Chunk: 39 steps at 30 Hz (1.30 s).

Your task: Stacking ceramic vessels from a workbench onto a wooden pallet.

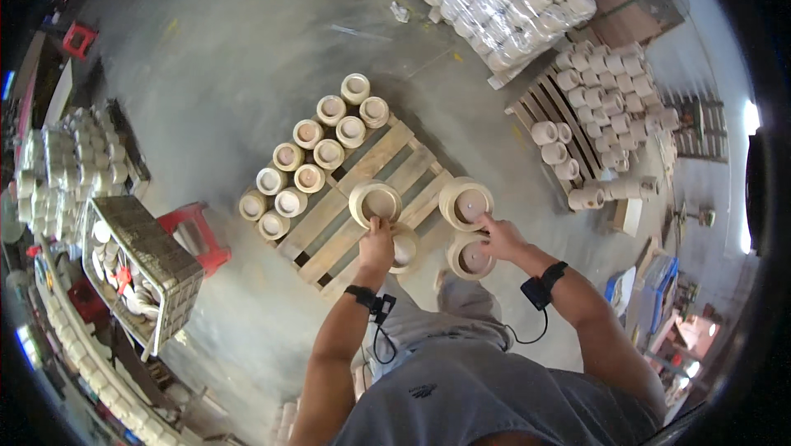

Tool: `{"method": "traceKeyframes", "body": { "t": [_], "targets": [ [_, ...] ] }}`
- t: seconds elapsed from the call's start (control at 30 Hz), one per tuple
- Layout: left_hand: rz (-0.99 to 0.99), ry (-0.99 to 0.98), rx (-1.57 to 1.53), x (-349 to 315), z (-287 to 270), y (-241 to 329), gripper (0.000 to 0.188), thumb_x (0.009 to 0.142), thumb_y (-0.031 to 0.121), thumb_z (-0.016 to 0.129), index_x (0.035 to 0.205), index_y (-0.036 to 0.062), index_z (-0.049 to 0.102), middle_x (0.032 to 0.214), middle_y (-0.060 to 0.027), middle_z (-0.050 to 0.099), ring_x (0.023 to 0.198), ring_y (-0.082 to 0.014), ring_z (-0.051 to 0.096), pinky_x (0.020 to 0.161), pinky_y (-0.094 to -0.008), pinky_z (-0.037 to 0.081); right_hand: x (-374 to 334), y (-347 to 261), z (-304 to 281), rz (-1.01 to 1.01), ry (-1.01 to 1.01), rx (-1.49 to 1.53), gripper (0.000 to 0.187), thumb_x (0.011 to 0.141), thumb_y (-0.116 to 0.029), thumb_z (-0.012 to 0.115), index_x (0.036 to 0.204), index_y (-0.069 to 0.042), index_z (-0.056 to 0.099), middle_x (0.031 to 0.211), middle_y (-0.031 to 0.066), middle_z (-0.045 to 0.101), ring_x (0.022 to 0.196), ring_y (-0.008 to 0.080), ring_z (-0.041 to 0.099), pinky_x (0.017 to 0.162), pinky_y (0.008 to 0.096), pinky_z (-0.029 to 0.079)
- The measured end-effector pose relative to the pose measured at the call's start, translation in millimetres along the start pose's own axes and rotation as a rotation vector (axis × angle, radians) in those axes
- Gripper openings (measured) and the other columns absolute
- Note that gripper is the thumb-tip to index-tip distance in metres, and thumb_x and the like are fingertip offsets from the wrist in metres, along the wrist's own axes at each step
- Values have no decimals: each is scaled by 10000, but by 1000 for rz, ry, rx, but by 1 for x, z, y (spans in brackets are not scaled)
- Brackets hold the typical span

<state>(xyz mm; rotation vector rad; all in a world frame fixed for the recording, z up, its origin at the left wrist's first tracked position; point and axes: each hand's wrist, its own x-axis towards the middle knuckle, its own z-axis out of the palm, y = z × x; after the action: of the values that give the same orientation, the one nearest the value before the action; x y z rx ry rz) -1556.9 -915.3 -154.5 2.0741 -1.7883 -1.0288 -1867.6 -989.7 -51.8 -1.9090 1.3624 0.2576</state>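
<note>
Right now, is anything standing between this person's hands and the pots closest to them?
Nothing visible does. The left hand grips two pale pots at their rims, and the right hand likewise grips two more pots.

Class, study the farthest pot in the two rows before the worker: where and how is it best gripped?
Probably by the far rim of that pot, coming from above: it stands with its recessed round top facing up, leaving a lip to pinch, while neighbouring pots crowd its near side.
</note>
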Motion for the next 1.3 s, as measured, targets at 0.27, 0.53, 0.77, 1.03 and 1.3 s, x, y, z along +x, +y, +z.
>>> {"method": "traceKeyframes", "body": {
  "t": [0.27, 0.53, 0.77, 1.03, 1.3],
  "targets": [
    [-158, 60, 89, 37, -2, 30, 366, 852, 77, 538, 1215, 30, 521, 1166, -168, 522, 846, -340, 674, 683, -435, 580, 109, 29, -40, -88, -158, -75, 511, 739, -173, 730, 1181, -101, 485, 980, 187, 694, 937, 389, 661, 770, 472, 533],
    [-368, 46, -10, 91, 45, 37, 478, 832, 96, 597, 1287, 57, 456, 1246, -160, 496, 981, -376, 636, 754, -490, 561, 219, 83, -30, -236, -261, -70, 563, 753, -196, 731, 1237, -90, 463, 959, 204, 674, 904, 419, 648, 757, 505, 508],
    [-417, 68, -74, 143, 127, -9, 557, 809, 108, 662, 1329, 71, 465, 1313, -153, 476, 1075, -352, 605, 791, -473, 559, 314, 139, 41, -202, -254, -66, 567, 749, -190, 733, 1237, -73, 469, 994, 200, 677, 923, 413, 646, 766, 509, 511],
    [-407, 20, -97, 216, 206, -71, 479, 854, 105, 604, 1318, 86, 483, 1284, -119, 499, 998, -331, 649, 744, -461, 579, 404, 167, 108, -214, -290, -65, 550, 755, -143, 710, 1245, -91, 464, 973, 219, 673, 911, 426, 644, 763, 513, 514],
    [-358, 63, -64, 251, 242, -100, 467, 867, 107, 583, 1325, 86, 496, 1339, -97, 486, 998, -311, 656, 728, -421, 585, 452, 189, 142, -301, -289, -154, 526, 783, -149, 681, 1249, -145, 438, 950, 198, 678, 886, 421, 648, 735, 513, 518]
  ]
}}
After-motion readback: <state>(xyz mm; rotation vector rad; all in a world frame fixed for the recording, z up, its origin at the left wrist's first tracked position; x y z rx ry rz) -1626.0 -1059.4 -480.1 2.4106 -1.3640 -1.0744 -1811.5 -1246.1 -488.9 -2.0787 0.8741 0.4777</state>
